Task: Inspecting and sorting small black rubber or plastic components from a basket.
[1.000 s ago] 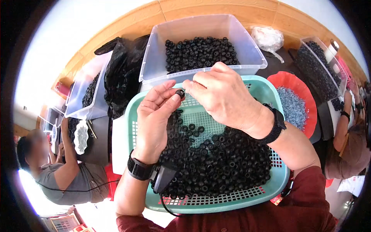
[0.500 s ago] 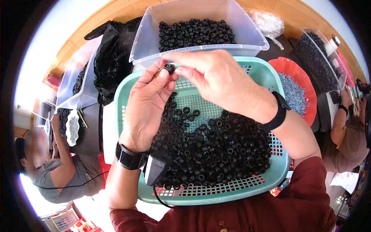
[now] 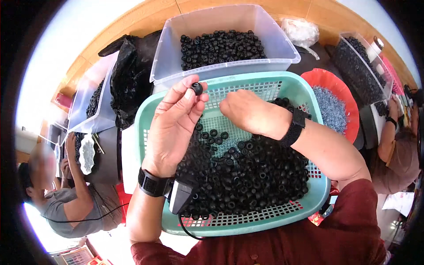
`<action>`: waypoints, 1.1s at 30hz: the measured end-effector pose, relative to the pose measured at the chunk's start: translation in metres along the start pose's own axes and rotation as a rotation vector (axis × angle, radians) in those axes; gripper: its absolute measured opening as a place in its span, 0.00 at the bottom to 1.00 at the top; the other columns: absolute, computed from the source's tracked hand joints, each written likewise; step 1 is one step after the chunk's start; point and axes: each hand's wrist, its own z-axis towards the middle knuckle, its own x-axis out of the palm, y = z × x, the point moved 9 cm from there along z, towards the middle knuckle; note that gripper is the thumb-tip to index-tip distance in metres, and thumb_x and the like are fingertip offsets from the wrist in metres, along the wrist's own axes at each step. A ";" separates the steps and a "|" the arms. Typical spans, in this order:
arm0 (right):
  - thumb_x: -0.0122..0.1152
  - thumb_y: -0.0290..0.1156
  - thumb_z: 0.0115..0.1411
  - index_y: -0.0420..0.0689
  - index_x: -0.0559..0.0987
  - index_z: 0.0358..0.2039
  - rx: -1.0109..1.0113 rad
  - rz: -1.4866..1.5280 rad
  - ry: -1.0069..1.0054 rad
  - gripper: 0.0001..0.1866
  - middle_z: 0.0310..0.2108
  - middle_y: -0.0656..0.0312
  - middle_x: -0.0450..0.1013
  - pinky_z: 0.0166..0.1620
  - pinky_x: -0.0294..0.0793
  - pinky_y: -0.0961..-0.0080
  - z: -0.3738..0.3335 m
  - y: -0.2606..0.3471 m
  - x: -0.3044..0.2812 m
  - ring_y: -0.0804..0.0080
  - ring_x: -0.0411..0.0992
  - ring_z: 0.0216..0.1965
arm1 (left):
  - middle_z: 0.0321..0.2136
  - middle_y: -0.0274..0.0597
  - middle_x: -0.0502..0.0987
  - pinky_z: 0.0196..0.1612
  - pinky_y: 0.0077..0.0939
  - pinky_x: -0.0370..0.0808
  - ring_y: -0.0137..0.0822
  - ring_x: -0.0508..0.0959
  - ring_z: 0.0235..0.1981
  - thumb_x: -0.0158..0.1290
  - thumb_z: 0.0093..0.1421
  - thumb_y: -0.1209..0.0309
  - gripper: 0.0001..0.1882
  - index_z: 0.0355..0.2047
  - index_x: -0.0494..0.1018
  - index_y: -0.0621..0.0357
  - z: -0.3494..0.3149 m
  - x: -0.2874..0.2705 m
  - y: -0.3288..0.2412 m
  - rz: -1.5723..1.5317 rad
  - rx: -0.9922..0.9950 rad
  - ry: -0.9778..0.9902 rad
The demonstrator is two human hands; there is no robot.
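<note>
My left hand (image 3: 170,119) pinches a small round black rubber part (image 3: 197,88) with a hole in it, held up over the far left side of a green plastic basket (image 3: 238,227). Apart from it, my right hand (image 3: 247,112) hovers over the basket's far middle, palm down. Its fingers are curled together, and whatever they may hold is hidden. Below both hands, a heap of loose black rubber parts (image 3: 247,176) like these fills much of the basket. A grey device is strapped at my left wrist.
Beyond the basket stands a clear bin (image 3: 229,66) of black parts. A red bowl (image 3: 353,119) with small grey-blue pieces is at right, near another clear bin (image 3: 360,75). A black plastic bag (image 3: 128,84) lies at left. People sit at work on both sides.
My right hand has left the part in my left hand, moving nearer and a little right over the basket. My left hand still holds the part up, slightly lower in view.
</note>
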 end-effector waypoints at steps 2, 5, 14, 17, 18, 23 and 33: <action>0.52 0.24 0.48 0.40 0.76 0.22 0.052 0.077 -0.040 0.05 0.22 0.51 0.74 0.32 0.74 0.60 0.006 -0.003 -0.012 0.54 0.75 0.29 | 0.41 0.41 0.74 0.46 0.18 0.71 0.28 0.74 0.39 0.47 0.62 0.74 0.14 0.48 0.69 0.63 -0.002 -0.003 0.002 -0.015 -0.018 -0.001; 0.55 0.21 0.48 0.37 0.78 0.27 0.106 0.307 -0.133 0.06 0.25 0.50 0.74 0.30 0.74 0.65 0.014 -0.006 -0.050 0.56 0.75 0.27 | 0.37 0.38 0.75 0.43 0.17 0.71 0.26 0.74 0.36 0.48 0.63 0.70 0.13 0.45 0.70 0.62 -0.003 -0.003 0.002 -0.008 -0.015 -0.007; 0.59 0.25 0.55 0.39 0.79 0.33 0.012 0.904 -0.517 0.06 0.30 0.62 0.73 0.33 0.70 0.84 0.011 -0.002 -0.088 0.79 0.71 0.28 | 0.34 0.33 0.74 0.41 0.17 0.70 0.25 0.73 0.35 0.47 0.63 0.69 0.08 0.39 0.72 0.58 -0.006 -0.001 0.011 -0.002 -0.103 -0.041; 0.60 0.25 0.54 0.39 0.79 0.33 -0.088 0.763 -0.633 0.06 0.34 0.60 0.72 0.36 0.72 0.80 0.010 -0.001 -0.095 0.72 0.73 0.31 | 0.34 0.32 0.74 0.41 0.17 0.70 0.26 0.73 0.35 0.48 0.63 0.69 0.07 0.37 0.73 0.57 -0.006 -0.001 0.011 -0.036 -0.099 -0.021; 0.61 0.25 0.53 0.38 0.79 0.34 -0.081 0.779 -0.575 0.07 0.36 0.58 0.71 0.39 0.73 0.76 0.011 -0.001 -0.093 0.66 0.73 0.35 | 0.34 0.33 0.74 0.42 0.18 0.70 0.26 0.73 0.35 0.48 0.63 0.69 0.07 0.36 0.73 0.58 -0.006 0.001 0.011 -0.042 -0.094 -0.013; 0.60 0.26 0.54 0.38 0.79 0.34 -0.103 0.742 -0.554 0.08 0.36 0.57 0.70 0.39 0.73 0.75 0.010 0.006 -0.096 0.66 0.73 0.35 | 0.34 0.33 0.74 0.43 0.18 0.71 0.26 0.73 0.34 0.49 0.62 0.71 0.06 0.37 0.73 0.58 -0.008 0.001 0.006 -0.041 -0.078 -0.080; 0.60 0.23 0.53 0.42 0.79 0.38 -0.181 0.633 -0.561 0.10 0.38 0.57 0.69 0.35 0.74 0.74 0.007 0.015 -0.106 0.64 0.74 0.33 | 0.36 0.33 0.74 0.43 0.20 0.72 0.27 0.74 0.37 0.49 0.61 0.73 0.09 0.42 0.71 0.58 -0.006 0.001 0.003 -0.055 -0.045 0.039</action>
